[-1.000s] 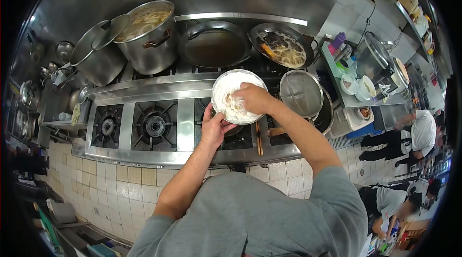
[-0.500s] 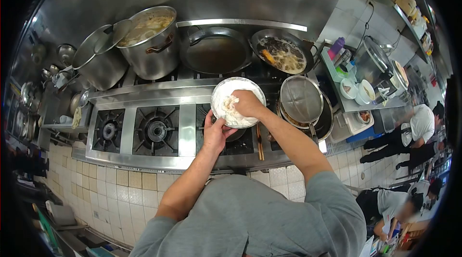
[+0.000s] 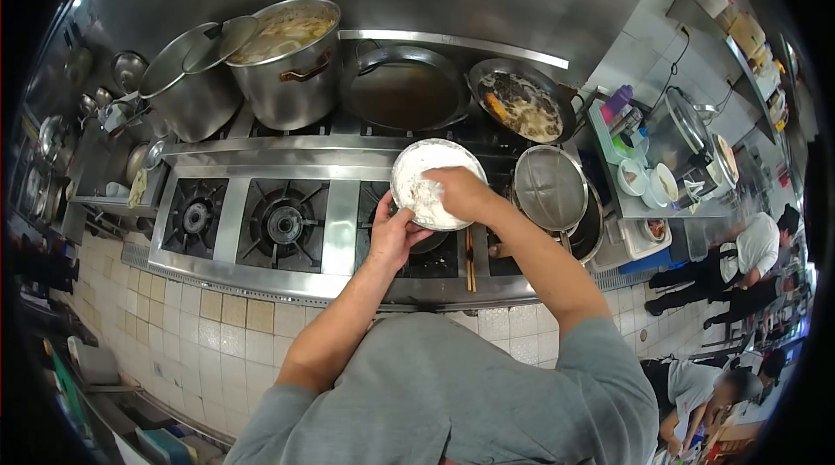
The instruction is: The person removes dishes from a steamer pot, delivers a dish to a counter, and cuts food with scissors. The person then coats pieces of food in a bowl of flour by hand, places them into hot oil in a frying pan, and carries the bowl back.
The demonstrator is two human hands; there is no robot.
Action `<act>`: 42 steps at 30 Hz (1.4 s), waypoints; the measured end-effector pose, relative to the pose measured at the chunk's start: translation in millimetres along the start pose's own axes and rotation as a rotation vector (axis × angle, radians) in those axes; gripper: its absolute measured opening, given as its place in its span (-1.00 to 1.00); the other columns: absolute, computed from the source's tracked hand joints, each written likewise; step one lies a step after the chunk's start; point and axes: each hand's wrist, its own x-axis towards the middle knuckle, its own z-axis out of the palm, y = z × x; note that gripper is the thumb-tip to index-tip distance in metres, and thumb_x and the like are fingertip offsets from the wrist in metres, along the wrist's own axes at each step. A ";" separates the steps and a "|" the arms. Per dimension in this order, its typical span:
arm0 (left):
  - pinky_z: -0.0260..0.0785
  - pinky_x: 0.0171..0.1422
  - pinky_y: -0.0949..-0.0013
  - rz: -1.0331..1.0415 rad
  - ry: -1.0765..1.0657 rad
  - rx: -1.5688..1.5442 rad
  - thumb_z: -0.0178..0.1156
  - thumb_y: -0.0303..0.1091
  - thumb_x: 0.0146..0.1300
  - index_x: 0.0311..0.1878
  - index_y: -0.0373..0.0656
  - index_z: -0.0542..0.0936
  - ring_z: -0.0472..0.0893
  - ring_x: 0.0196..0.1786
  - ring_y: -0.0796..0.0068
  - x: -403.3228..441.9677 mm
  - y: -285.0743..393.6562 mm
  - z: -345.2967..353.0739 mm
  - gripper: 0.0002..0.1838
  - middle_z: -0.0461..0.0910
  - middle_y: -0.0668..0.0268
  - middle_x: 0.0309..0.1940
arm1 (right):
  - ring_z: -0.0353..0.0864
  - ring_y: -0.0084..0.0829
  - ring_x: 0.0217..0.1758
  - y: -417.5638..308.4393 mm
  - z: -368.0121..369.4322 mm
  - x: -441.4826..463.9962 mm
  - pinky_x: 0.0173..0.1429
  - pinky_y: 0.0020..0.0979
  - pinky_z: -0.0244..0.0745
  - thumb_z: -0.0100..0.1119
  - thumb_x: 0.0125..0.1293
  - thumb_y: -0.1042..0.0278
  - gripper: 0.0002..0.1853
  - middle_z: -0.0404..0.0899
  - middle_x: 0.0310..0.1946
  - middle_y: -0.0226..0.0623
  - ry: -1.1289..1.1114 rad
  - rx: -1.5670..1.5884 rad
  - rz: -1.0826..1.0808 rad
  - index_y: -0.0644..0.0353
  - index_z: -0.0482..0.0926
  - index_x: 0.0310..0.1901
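A round metal bowl (image 3: 472, 162) of white flour (image 3: 430, 156) is held over the front burners. My left hand (image 3: 392, 230) grips its near left rim, thumb on top and fingers underneath. Inside the bowl, my right hand (image 3: 464, 194) reaches in from the right with its fingers bent together in the flour. Pale, floury lumps (image 3: 424, 204) lie under those fingers. The fingertips are whitened and partly hidden, so what they close on is unclear. Just right of the bowl, a pair of chopsticks (image 3: 470, 263) rests on the stove.
Behind the bowl stand a wok of dark oil (image 3: 404, 93) and a wok of bubbling oil (image 3: 522, 107) with an orange piece. A wire strainer (image 3: 551, 187) lies over a pan at right. Stockpots (image 3: 287, 86) stand at back left. Co-workers (image 3: 750, 247) are at far right.
My right hand has shifted within the bowl, its fingers now reaching left across the flour. The view has turned slightly, and my left hand keeps its hold on the rim.
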 end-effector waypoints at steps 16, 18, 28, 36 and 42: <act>0.73 -0.02 -0.02 -0.009 -0.044 0.032 0.13 -0.48 0.36 0.54 0.02 0.12 0.74 -0.09 0.21 5.0 -2.9 3.7 -0.28 0.59 0.09 0.13 | 0.63 0.02 0.06 29.2 3.5 -11.6 0.15 -0.06 0.56 0.28 0.06 0.55 -0.72 0.61 -0.12 -0.08 -0.093 -0.266 0.028 0.18 0.69 -0.13; 0.73 -0.02 -0.02 0.012 -0.021 0.033 0.13 -0.49 0.35 0.54 0.02 0.12 0.75 -0.09 0.20 2.5 -1.3 7.0 -0.28 0.60 0.08 0.13 | 0.63 0.04 0.08 43.1 -9.8 -12.8 0.17 -0.05 0.55 0.28 0.04 0.57 -0.74 0.62 -0.11 -0.06 -0.171 -0.209 0.042 0.23 0.69 -0.17; 0.75 -0.06 0.02 -0.009 -0.019 0.085 0.15 -0.55 0.33 0.57 0.00 0.14 0.75 -0.16 0.30 4.2 -16.1 7.9 -0.24 0.63 0.09 0.10 | 0.63 0.07 0.12 34.3 15.9 -3.9 0.24 -0.09 0.53 0.28 0.09 0.55 -0.76 0.64 -0.06 -0.01 0.174 0.048 0.078 0.27 0.69 -0.15; 0.74 -0.02 -0.03 -0.023 -0.072 0.059 0.12 -0.57 0.33 0.59 -0.02 0.11 0.77 -0.11 0.22 -0.6 -15.1 14.6 -0.22 0.62 0.05 0.13 | 0.64 0.14 0.08 52.3 -13.6 9.6 0.21 -0.01 0.54 0.23 0.11 0.50 -0.74 0.67 -0.05 0.08 0.082 0.012 0.111 0.22 0.68 -0.13; 0.72 0.02 -0.05 -0.026 -0.062 0.160 0.10 -0.55 0.34 0.54 -0.01 0.18 0.75 -0.03 0.18 5.0 -17.5 27.2 -0.29 0.59 0.07 0.17 | 0.66 0.13 0.02 77.7 -6.4 -1.9 0.18 -0.01 0.56 0.23 0.12 0.52 -0.74 0.66 -0.12 0.04 -0.062 -0.114 0.019 0.25 0.69 -0.12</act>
